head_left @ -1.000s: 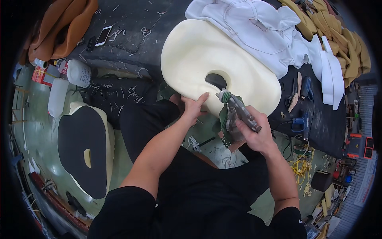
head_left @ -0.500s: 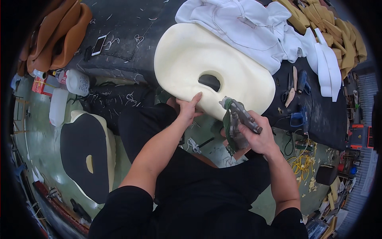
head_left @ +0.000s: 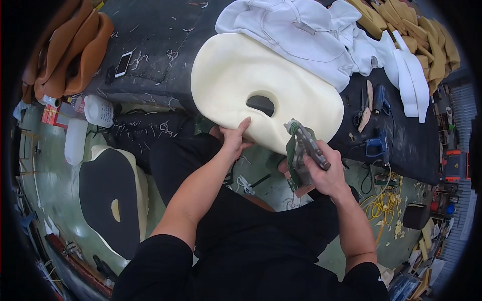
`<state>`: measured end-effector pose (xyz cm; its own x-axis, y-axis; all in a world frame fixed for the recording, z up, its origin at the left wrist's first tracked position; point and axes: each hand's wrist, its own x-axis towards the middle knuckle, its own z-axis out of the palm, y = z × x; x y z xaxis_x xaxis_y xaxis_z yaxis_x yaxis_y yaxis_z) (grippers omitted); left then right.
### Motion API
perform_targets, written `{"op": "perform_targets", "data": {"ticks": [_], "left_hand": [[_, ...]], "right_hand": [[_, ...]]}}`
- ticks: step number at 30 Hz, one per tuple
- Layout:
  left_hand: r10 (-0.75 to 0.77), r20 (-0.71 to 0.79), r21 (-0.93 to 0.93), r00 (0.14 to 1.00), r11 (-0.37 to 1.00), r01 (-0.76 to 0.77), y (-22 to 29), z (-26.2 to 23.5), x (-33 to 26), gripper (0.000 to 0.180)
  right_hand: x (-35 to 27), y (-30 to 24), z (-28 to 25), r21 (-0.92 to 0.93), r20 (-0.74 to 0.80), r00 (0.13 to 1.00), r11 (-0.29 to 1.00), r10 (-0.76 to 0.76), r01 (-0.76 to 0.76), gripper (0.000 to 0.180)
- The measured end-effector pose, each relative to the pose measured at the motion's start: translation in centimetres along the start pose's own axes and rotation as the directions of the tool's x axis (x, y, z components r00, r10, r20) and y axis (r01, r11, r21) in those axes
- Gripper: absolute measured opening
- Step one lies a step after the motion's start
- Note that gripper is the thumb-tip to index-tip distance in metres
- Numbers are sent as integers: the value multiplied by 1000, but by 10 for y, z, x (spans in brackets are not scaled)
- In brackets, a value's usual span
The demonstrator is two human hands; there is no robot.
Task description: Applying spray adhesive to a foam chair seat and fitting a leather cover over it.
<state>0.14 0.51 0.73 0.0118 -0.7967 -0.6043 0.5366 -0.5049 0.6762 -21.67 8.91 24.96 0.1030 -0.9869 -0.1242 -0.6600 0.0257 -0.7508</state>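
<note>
A cream foam cushion [head_left: 226, 85] with an oval hole lies on the dark table, its front edge reaching past the table toward my lap. At that edge my left hand [head_left: 234, 139] grips the foam, thumb on top and fingers curled beneath. My right hand [head_left: 326, 173] is closed around a grey metal tool that looks like a spray gun [head_left: 312, 147], with green cloth wrapped about it. The tool's nozzle points up and left at the foam, close to its front edge right of the hole. Whether it touches the foam I cannot tell.
White fabric covers [head_left: 301, 45] lie behind the cushion. To the right are scissors [head_left: 360, 110] and a blue-handled tool [head_left: 376, 144]; at left are a phone [head_left: 123, 64], brown covers [head_left: 75, 50] and plastic jugs [head_left: 98, 111]. A black-faced foam piece [head_left: 110, 195] stands at lower left.
The tool in my right hand has shifted slightly right and tilted more upright. My left hand keeps its hold on the cushion. The whole view has shifted a little.
</note>
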Motion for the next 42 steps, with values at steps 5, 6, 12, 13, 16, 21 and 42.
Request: {"op": "perform_targets", "data": {"ticks": [5, 6, 12, 13, 16, 21, 42], "left_hand": [[5, 28, -13, 1000, 1000, -5, 0, -2, 2, 128], [6, 20, -19, 1000, 1000, -6, 0, -2, 3, 128], [-1, -1, -29, 1000, 1000, 1, 4, 6, 0, 130], [-14, -26, -30, 1000, 999, 13, 3, 10, -1, 131], [-71, -25, -57, 997, 996, 69, -5, 25, -3, 134], [-273, 237, 101, 933, 961, 256, -37, 27, 10, 135], [-265, 246, 219, 932, 952, 213, -23, 26, -6, 127]], "right_hand": [[-3, 5, 2, -2, -17, 997, 997, -79, 79, 13], [-3, 5, 2, 0, -2, 997, 997, -79, 79, 12], [0, 3, 8, 8, -88, 996, 1000, -17, 18, 12], [1, 5, 8, 9, -93, 996, 1000, -15, 16, 12], [4, 7, 6, -42, -101, 995, 999, -17, 13, 15], [9, 11, 12, -30, -63, 998, 999, -20, 18, 16], [-7, 26, 2, -13, -182, 983, 999, 33, -36, 14]]}}
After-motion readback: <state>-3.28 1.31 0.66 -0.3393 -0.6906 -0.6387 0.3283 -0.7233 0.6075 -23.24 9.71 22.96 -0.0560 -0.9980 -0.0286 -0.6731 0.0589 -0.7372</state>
